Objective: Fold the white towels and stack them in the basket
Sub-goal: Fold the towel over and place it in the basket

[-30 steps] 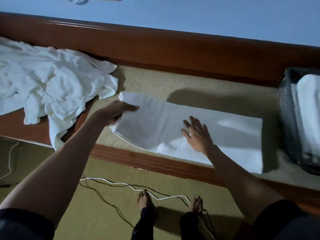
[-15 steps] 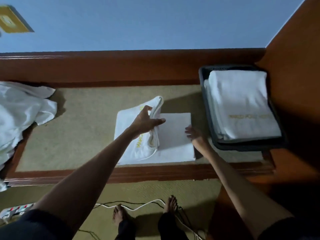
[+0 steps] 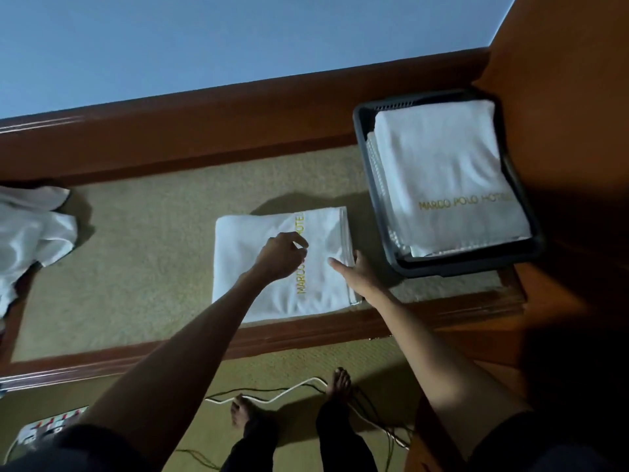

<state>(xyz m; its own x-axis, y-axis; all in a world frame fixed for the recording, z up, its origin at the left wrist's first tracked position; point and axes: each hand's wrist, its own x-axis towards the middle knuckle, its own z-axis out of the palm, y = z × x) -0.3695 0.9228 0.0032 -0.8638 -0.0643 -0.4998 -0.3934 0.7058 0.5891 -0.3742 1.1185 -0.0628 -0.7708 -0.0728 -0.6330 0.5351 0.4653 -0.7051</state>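
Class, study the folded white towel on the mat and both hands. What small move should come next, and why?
Probably slide the right hand under the right edge of the folded white towel for a grip: it lies flat, fully folded, that hand touches the edge, and the dark plastic basket of stacked towels sits beside.

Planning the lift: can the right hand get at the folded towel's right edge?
Likely yes: the right hand touches that edge of the folded towel; bare mat separates it from the basket.
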